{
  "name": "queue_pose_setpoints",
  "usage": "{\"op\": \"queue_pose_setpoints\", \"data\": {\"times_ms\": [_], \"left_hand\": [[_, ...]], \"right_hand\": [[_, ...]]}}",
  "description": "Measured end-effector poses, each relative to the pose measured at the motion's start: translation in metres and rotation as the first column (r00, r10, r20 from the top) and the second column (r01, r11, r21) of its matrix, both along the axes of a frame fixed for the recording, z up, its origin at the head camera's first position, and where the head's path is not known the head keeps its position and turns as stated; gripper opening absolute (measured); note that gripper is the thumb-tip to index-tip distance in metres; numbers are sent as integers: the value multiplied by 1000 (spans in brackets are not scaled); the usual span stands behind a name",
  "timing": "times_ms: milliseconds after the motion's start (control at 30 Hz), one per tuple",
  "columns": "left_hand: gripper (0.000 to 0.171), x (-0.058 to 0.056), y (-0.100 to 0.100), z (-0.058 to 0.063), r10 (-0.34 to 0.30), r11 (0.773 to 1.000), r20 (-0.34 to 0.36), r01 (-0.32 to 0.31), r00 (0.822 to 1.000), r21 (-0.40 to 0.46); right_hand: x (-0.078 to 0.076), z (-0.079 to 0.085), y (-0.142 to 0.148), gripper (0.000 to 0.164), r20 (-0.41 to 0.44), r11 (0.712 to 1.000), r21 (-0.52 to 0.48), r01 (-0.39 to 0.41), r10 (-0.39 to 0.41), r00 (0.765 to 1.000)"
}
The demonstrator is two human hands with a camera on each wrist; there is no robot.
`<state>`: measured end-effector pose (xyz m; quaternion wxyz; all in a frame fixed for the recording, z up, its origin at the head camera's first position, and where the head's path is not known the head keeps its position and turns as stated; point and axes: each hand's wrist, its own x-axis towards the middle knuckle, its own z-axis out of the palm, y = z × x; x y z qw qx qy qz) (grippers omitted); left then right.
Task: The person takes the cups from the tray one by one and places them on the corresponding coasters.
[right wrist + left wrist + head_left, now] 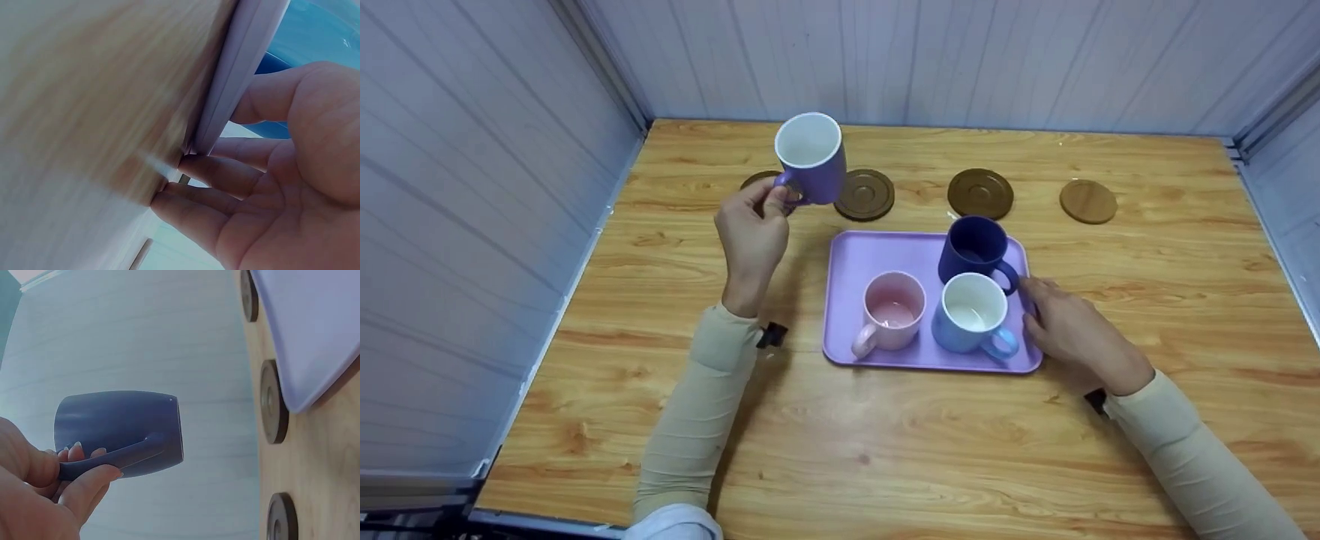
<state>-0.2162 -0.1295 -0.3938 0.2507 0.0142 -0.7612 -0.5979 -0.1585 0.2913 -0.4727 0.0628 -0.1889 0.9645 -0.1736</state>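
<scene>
My left hand [754, 232] grips a purple mug [826, 176] by its handle, raised over the back of the table. The mug is white inside, and in the left wrist view its purple side [112, 422] faces the camera. At the right edge of a lilac tray [870, 255], my right hand [1069, 326] rests with thumb and fingertips touching the rim; the right wrist view shows its fingers [225, 174] loosely extended against the tabletop. On the tray stand a pink mug [911, 330], a light blue mug [956, 330] and a dark blue mug [956, 262].
Along the back lie brown coasters: one partly hidden behind the left hand [757, 178], one right of the raised mug [870, 196], another behind the tray [981, 193]. A lighter wooden disc [1089, 201] lies farther right. Pale panels [960, 60] wall the wooden table [870, 450].
</scene>
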Motion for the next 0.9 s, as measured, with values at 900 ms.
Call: {"op": "queue_pose_setpoints", "data": {"times_ms": [900], "left_hand": [[18,-53,-44,-31,269,963,64,-269,961,-11]], "right_hand": [[0,-2,1,51,-59,999,-23,-29,28,998]]}}
